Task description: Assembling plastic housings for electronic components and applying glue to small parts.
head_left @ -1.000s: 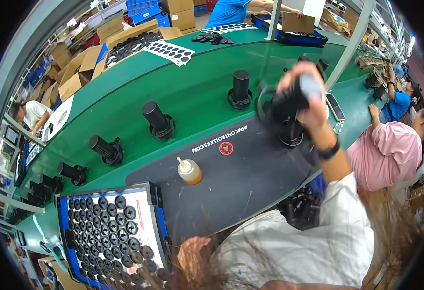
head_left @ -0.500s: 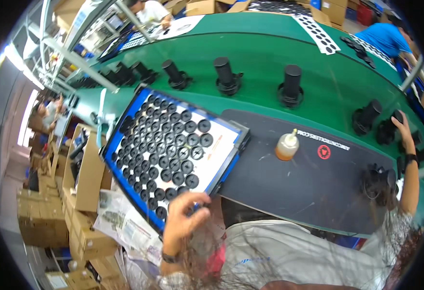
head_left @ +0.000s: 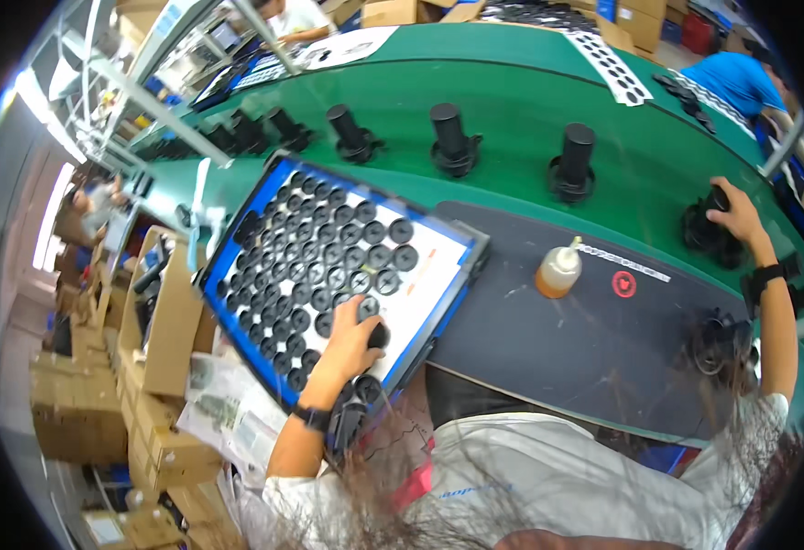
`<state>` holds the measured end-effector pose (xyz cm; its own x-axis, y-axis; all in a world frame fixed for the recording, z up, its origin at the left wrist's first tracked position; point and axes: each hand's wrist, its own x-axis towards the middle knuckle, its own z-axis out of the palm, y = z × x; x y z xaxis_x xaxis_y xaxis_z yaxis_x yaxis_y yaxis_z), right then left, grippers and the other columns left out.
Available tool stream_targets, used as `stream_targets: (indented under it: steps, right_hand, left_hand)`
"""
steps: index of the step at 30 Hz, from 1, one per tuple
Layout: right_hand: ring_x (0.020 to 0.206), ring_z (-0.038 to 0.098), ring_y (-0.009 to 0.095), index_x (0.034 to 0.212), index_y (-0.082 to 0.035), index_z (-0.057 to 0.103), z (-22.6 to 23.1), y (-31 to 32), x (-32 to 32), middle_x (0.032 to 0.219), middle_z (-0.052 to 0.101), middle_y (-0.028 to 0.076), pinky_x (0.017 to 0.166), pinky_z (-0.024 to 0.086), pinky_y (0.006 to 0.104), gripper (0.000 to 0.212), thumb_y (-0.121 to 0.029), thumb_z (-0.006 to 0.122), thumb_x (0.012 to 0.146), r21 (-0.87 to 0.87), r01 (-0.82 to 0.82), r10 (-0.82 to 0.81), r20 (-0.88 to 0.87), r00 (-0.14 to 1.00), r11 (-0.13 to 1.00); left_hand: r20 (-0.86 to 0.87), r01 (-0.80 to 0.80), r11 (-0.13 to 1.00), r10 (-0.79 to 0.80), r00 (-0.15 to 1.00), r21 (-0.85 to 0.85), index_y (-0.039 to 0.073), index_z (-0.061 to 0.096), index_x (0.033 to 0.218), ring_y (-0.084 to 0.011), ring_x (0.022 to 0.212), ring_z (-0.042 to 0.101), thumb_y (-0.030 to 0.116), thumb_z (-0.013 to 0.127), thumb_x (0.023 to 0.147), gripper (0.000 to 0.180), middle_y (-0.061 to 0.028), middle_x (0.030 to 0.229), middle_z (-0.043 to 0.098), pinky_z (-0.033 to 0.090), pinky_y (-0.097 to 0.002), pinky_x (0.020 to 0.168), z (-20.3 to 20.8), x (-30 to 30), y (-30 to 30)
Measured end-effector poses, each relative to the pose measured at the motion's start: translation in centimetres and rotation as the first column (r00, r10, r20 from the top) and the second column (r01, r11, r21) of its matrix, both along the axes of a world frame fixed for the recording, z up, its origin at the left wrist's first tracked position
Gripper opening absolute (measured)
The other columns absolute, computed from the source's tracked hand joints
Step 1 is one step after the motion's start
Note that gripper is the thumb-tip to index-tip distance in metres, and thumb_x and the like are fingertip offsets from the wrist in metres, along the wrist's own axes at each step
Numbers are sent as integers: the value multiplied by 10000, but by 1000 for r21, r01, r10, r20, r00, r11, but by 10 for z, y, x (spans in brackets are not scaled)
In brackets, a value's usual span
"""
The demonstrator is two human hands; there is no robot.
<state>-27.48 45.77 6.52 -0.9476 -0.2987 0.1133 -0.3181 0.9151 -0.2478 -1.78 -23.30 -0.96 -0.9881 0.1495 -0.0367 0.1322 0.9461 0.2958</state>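
Head view: blue tray holds black discs; left hand grips one.

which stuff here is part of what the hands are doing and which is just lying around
In use:
- left hand picking a black round part from the blue-rimmed tray
- right hand on a black cylindrical piece at the belt edge

Lying about:
- amber bottle on the dark mat
- cardboard boxes
- upright black cylinders along the green belt

Tray of round parts lay left on mat; bottle right of it; cylinders stood behind.
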Motion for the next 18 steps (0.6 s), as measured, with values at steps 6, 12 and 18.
stream_targets:
  steps: [6,12,18]
  right_hand:
    - [907,582,182,1229,-83,448,99,-45,51,972,617,117,820,462,313,607,-186,755,715,-287,63,-129,-217,967,956]
    - [1014,590,213,1262,-27,450,136,-96,149,1158,567,144,882,483,334,582,-123,689,741,-674,-261,-174,-506,845,691]
    - [981,594,309,1276,-28,401,65,-201,195,1077,562,189,883,507,430,684,-176,658,661,-925,-353,-14,-355,935,-143]
  left_hand:
    - [-2,-163,852,190,982,497,12,575,1131,-330,922,614,172,843,563,648,-175,1094,594,499,-374,817,98,47,38]
    - [343,-350,4,183,921,937,20,468,1007,-172,558,529,-59,455,643,373,-93,804,502,443,-242,457,57,92,111]
    - [356,-462,-557,-294,887,690,36,328,1404,-376,1168,528,302,595,900,630,-243,1326,462,542,-419,785,-6,45,198]
